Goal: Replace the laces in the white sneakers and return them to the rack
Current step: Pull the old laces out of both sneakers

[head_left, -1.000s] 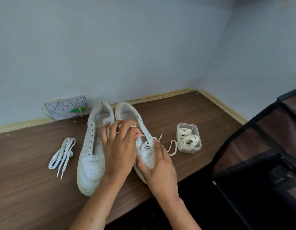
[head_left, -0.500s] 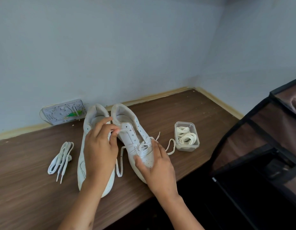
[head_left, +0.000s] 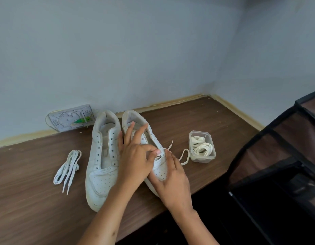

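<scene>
Lace [head_left: 184, 156] sits pinched in my left hand [head_left: 135, 156] over the right sneaker [head_left: 158, 171]; my right hand [head_left: 172, 181] grips its toe. Beside it: laceless sneaker [head_left: 101, 161], lace tub [head_left: 202, 146].

— Where can my hands pass?
— Bare table [head_left: 38, 209] left of the loose laces [head_left: 68, 169]; open wood behind the clear tub [head_left: 202, 147] toward the corner.
— What blocks me?
— The two sneakers [head_left: 102, 161] side by side at centre; the wall plate [head_left: 71, 117] behind them; the dark rack [head_left: 280, 170] crowding my right; the wall [head_left: 135, 50] closing the back.
</scene>
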### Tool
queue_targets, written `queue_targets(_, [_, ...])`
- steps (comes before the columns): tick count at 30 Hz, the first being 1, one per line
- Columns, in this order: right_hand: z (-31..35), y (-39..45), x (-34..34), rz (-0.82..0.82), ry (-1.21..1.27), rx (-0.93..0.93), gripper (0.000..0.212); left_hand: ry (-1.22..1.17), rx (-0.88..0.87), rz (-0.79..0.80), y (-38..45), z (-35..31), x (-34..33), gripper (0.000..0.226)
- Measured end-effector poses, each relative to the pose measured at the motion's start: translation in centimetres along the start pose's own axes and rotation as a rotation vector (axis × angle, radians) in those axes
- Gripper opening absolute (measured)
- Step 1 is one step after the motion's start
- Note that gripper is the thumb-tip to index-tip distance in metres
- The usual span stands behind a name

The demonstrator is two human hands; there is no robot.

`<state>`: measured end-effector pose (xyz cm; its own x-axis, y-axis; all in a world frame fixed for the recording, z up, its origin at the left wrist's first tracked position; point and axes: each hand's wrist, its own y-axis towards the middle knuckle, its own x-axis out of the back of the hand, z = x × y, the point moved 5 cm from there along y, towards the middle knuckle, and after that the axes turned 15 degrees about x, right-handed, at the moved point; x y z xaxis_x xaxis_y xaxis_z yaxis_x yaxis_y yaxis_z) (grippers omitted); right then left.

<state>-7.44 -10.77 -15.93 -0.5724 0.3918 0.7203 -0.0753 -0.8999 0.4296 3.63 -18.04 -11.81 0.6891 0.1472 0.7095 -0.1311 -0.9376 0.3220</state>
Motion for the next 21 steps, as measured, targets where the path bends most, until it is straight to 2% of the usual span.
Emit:
queue_targets(2, [0.0,0.0,0.0,-0.002,0.005,-0.006,0.086,-0.155,-0.035,0.001,0.1,0.1,1.3,0.008])
queue_targets(4, [0.0,0.0,0.0,-0.005,0.003,-0.014,0.086,-0.341,-0.019,-0.005,0.0,0.5,3.2,0.02])
queue_targets(7, [0.1,0.0,0.0,0.006,-0.001,-0.033,0.087,-0.528,0.124,-0.135,0.2,2.4,6.2,0.04])
queue_targets(10, [0.2,0.0,0.1,0.006,0.001,-0.043,0.087,-0.35,0.115,-0.299,0.9,3.4,7.8,0.041])
queue_targets(12, [0.2,0.0,0.1,0.007,-0.002,-0.043,0.087,-0.203,0.05,-0.317,1.1,2.8,7.3,0.032])
queue_targets(18, [0.1,0.2,-0.3,0.019,-0.016,-0.024,0.095,0.31,-0.013,-0.071,-0.6,-0.5,0.3,0.034])
queue_targets(21, [0.0,0.2,-0.5,0.035,-0.03,-0.004,0.096,0.304,0.0,-0.044,-0.7,-0.3,-1.3,0.016])
